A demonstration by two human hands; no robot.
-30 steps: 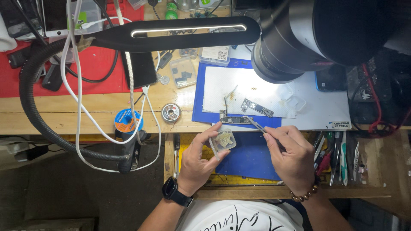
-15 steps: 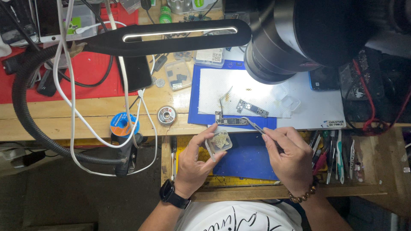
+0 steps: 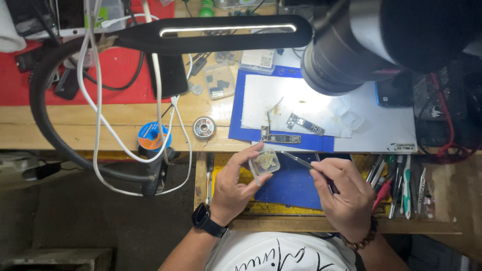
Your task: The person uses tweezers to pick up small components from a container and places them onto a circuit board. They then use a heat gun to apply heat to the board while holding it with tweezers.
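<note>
My left hand (image 3: pixel 234 188) holds a small clear plastic box (image 3: pixel 265 162) with tiny pale parts inside, just below the bench's front edge. My right hand (image 3: pixel 342 193) grips metal tweezers (image 3: pixel 297 159), whose tips point left at the box and stop just short of it. Under the lamp, on a white sheet (image 3: pixel 301 108) over a blue mat (image 3: pixel 241 120), lie two narrow circuit boards: one (image 3: pixel 281 138) at the mat's near edge, another (image 3: pixel 305 124) tilted further back.
A black microscope head (image 3: pixel 361 45) hangs over the mat's right side. A flexible lamp bar (image 3: pixel 221 31) and white cables (image 3: pixel 100 95) cross the left. A solder wick reel (image 3: pixel 204 127), a blue-orange spool (image 3: pixel 152 137) and hand tools (image 3: pixel 401 183) lie nearby.
The view shifted slightly. Both hands stay in place, the left still on the clear box, the tweezers still pointed at it.
</note>
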